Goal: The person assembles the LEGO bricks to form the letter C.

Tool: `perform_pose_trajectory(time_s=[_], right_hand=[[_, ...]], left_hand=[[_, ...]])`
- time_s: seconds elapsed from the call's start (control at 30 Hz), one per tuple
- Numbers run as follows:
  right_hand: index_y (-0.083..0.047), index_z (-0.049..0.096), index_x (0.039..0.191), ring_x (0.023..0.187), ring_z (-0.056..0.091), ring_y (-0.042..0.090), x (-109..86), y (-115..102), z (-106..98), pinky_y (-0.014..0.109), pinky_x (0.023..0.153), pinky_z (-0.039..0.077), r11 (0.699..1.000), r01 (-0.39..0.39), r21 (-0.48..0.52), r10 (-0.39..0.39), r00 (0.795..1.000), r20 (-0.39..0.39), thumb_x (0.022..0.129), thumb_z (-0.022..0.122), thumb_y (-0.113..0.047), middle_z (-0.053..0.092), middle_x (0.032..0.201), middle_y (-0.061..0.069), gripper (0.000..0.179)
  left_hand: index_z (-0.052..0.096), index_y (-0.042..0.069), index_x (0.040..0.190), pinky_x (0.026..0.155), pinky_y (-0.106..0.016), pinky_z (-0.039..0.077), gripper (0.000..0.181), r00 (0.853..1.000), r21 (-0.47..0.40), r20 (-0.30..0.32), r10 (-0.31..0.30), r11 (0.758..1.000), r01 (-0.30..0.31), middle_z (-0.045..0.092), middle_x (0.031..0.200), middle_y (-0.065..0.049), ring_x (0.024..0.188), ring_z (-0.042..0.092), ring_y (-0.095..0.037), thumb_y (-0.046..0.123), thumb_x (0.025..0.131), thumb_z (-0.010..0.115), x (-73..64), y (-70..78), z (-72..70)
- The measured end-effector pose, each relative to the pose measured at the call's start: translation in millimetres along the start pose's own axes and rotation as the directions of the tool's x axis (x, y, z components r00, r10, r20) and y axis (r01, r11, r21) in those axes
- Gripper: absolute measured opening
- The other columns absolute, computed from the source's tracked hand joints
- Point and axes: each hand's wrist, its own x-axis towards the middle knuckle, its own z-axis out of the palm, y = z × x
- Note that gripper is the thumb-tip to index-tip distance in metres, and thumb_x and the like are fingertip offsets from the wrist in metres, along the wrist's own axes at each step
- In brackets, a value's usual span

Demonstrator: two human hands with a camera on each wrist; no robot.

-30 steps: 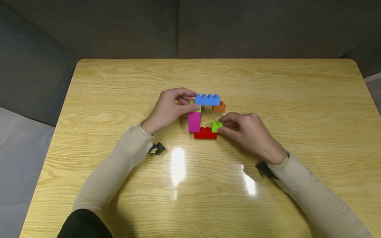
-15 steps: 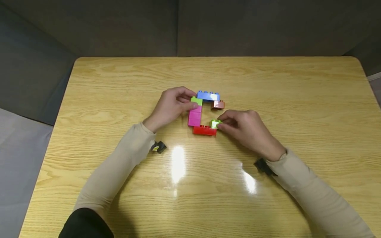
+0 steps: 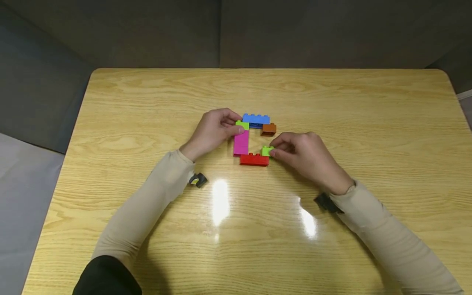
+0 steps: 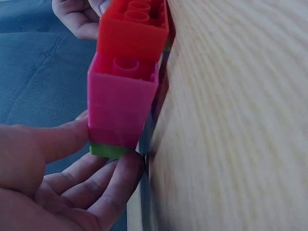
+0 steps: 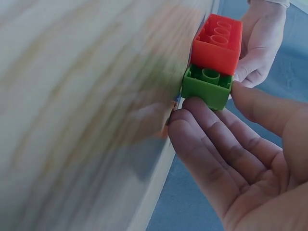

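My left hand [image 3: 215, 130] pinches the lime green brick [image 3: 239, 124] at the top of a pink column [image 3: 241, 143], thumb on its near side. Thumb and fingers of my right hand [image 3: 309, 157] pinch a second lime green brick [image 5: 206, 90], which joins the right end of a long red brick [image 3: 254, 160]. That red brick meets the bottom of the pink column. A long blue brick [image 3: 256, 119] spans the far side, with an orange-brown brick [image 3: 269, 130] at its right end. Hollow undersides of the red and pink bricks show in the left wrist view.
The bricks are over the middle of a wooden table [image 3: 350, 106]. Dark grey panels [image 3: 147, 35] stand behind its far edge. Beige sleeves [image 3: 141, 209] cover both forearms, and a dark strap [image 3: 326, 203] shows at the right wrist.
The joined bricks have tilted a little, and the blue brick's underside now shows. Both hands keep their pinch and shift slightly up in the head view, as the table edge does.
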Motion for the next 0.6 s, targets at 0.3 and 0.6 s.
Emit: perform_pose_trajectory(time_s=[0.3, 0.6], right_hand=[[-0.003, 0.081, 0.105, 0.079, 0.073, 0.015, -0.2, -0.4, -2.2, 0.041, 0.078, 0.056, 1.000, -0.017, -0.008, 0.017, 1.000, 0.003, 0.100, 0.081, -0.009, 0.079, 0.087, 0.001, 0.007], [-0.004, 0.081, 0.104, 0.079, 0.074, 0.015, 0.0, 1.3, -2.3, 0.041, 0.077, 0.057, 1.000, -0.012, -0.015, 0.012, 1.000, -0.003, 0.100, 0.081, -0.009, 0.079, 0.087, 0.001, 0.007]], left_hand=[[0.075, -0.004, 0.126, 0.091, -0.034, 0.058, 0.028, 1.000, 0.050, -0.008, -0.010, 0.999, 0.011, 0.075, 0.116, -0.015, 0.107, 0.071, -0.026, 0.008, 0.101, 0.080, -0.1, 1.7, 2.1], [0.076, -0.005, 0.127, 0.093, -0.034, 0.059, 0.028, 1.000, 0.117, -0.018, -0.001, 0.993, 0.003, 0.076, 0.120, -0.016, 0.108, 0.072, -0.026, 0.007, 0.101, 0.079, -1.8, 4.5, 5.3]])
